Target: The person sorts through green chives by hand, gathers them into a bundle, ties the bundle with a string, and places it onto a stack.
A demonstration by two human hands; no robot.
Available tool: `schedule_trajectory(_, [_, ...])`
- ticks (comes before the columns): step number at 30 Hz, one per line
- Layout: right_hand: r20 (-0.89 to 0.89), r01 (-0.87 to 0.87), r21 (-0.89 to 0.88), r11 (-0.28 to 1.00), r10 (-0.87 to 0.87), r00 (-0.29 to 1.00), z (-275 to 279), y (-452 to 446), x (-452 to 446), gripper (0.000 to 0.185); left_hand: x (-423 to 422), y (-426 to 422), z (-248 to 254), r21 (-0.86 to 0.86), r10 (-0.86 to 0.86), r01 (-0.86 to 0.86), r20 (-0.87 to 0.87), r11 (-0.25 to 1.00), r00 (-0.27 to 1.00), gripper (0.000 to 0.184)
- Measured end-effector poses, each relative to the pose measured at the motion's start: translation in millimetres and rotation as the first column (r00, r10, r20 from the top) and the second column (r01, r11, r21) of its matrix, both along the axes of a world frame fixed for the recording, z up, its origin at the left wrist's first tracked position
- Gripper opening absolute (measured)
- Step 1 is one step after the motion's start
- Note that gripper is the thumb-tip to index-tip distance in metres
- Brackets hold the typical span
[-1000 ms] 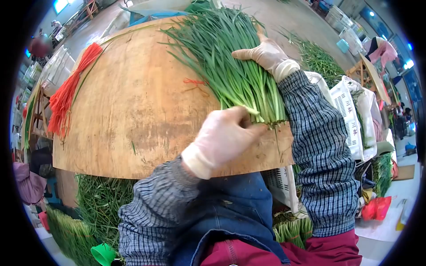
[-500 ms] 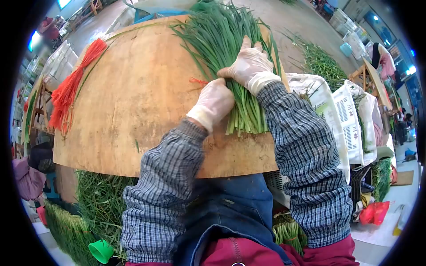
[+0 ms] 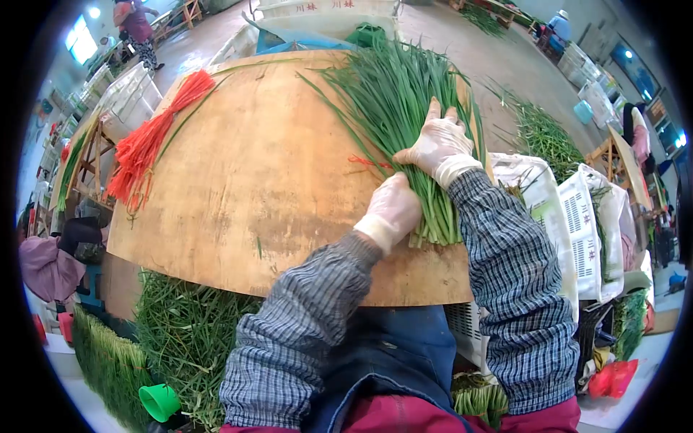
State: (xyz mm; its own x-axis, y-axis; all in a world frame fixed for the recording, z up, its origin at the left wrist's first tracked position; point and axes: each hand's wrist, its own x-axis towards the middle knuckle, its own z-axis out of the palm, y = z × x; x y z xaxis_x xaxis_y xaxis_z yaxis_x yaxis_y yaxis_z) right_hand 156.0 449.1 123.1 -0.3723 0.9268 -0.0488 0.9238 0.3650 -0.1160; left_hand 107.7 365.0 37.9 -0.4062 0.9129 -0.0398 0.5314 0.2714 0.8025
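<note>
A thick bunch of garlic chives (image 3: 390,94) lies on the wooden board (image 3: 238,173), leaves pointing away and pale cut stems toward me. Over its middle, my gloved right hand (image 3: 439,144) grips the bunch, thumb on the left side and fingers spread across the leaves. My gloved left hand (image 3: 393,209) is closed in a fist against the left side of the stems; what its fingers hold is hidden. Just above that fist, a red tie (image 3: 368,161) pokes out from the left edge of the bunch.
A bundle of red ties (image 3: 159,137) lies at the board's left edge. White plastic crates (image 3: 577,216) stand on the right. Loose greens (image 3: 188,346) and a green cup (image 3: 159,402) are below left. A person (image 3: 135,32) stands far back on the left.
The view has shifted, so the board and bunch appear lower and farther right. Both hands stay at the bunch, the left still a fist and the right still over the leaves.
</note>
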Motion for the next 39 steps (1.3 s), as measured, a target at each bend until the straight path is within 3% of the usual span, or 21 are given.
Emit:
schedule_trajectory(1, [0.018,0.008,-0.001,1.0,-0.008,1.0,1.0,-0.5,-2.3,0.117,-11.1,-3.6,-13.4,0.074,-0.048,0.047,0.003,0.996,0.999,0.02])
schedule_trajectory(3, [0.055,0.033,-0.003,0.999,-0.033,0.998,-0.8,-1.8,-5.5,0.115,-40.2,-23.6,0.7,0.016,-0.067,0.066,0.37,0.998,0.926,0.024])
schedule_trajectory(4, [0.053,0.051,-0.028,0.998,-0.049,0.997,-0.6,-2.0,-5.4,0.113,-55.5,-27.9,-8.1,0.121,0.019,-0.051,0.251,0.991,0.968,0.022])
schedule_trajectory(5, [0.051,0.065,-0.052,0.997,-0.062,0.997,0.9,-1.9,-5.6,0.112,-71.6,-29.5,-11.2,0.155,0.114,-0.165,0.295,0.974,0.949,0.02])
schedule_trajectory(8, [0.038,0.074,-0.069,0.995,-0.071,0.997,2.8,-2.2,-6.5,0.11,-92.4,-23.0,-7.2,0.333,0.295,-0.217,-0.203,0.917,0.934,0.015])
schedule_trajectory(12, [-0.004,0.048,-0.053,0.997,-0.048,0.999,0.8,-1.5,-2.6,0.11,-97.8,1.9,-20.5,0.186,0.194,-0.126,-0.419,0.974,0.887,0.017])
schedule_trajectory(14, [-0.077,0.011,0.001,1.0,-0.01,0.997,-4.8,-1.0,0.8,0.108,-96.3,9.2,-20.0,0.047,0.144,-0.137,-0.414,0.989,0.899,0.017])
schedule_trajectory(18, [-0.117,-0.001,0.004,1.0,0.001,0.993,-2.4,-4.6,1.3,0.114,-87.0,9.2,-11.1,0.007,0.236,-0.248,-0.345,0.969,0.909,0.016])
schedule_trajectory(23, [-0.053,0.038,-0.064,0.997,-0.042,0.998,3.8,-6.1,-1.7,0.118,-74.1,4.3,0.6,0.151,0.335,-0.307,-0.219,0.94,0.916,0.016])
schedule_trajectory(26, [-0.05,0.036,-0.06,0.998,-0.039,0.998,2.4,-4.6,-1.3,0.118,-70.6,6.3,3.8,0.144,0.343,-0.336,-0.032,0.931,0.939,0.016])
schedule_trajectory(30, [-0.051,0.022,-0.055,0.998,-0.025,0.998,1.7,-4.0,-0.4,0.117,-67.4,13.4,-3.0,0.171,0.414,-0.402,-0.038,0.899,0.909,0.017])
schedule_trajectory(36, [-0.031,0.042,-0.05,0.998,-0.043,0.999,1.0,-4.4,-2.0,0.119,-69.9,24.5,-10.7,0.079,0.466,-0.467,0.029,0.881,0.884,0.02])
schedule_trajectory(39, [-0.029,0.039,-0.05,0.998,-0.041,0.999,1.3,-4.2,-1.5,0.119,-66.7,27.4,-13.1,0.153,0.502,-0.5,0.023,0.853,0.864,0.021])
